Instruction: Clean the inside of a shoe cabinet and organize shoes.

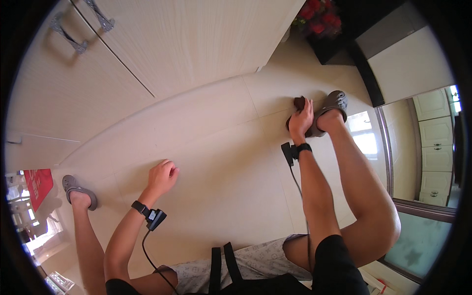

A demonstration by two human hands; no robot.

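Observation:
My right hand [301, 119] presses a dark brown cloth [298, 103] onto the cream floor tiles [221, 142], just left of my right foot in a grey clog sandal [333, 105]. My left hand [162, 177] rests on the floor with its fingers curled into a loose fist and nothing visible in it. Both wrists carry a black band with a small black device and a cable. My left foot wears a grey sandal [78, 189] at the far left.
A pale wooden cabinet [147, 44] with metal handles [69, 37] stands along the far side. Red flowers [319, 17] sit in a dark stand at the top right. A glass door [423, 162] is on the right, a red object [37, 184] at the left.

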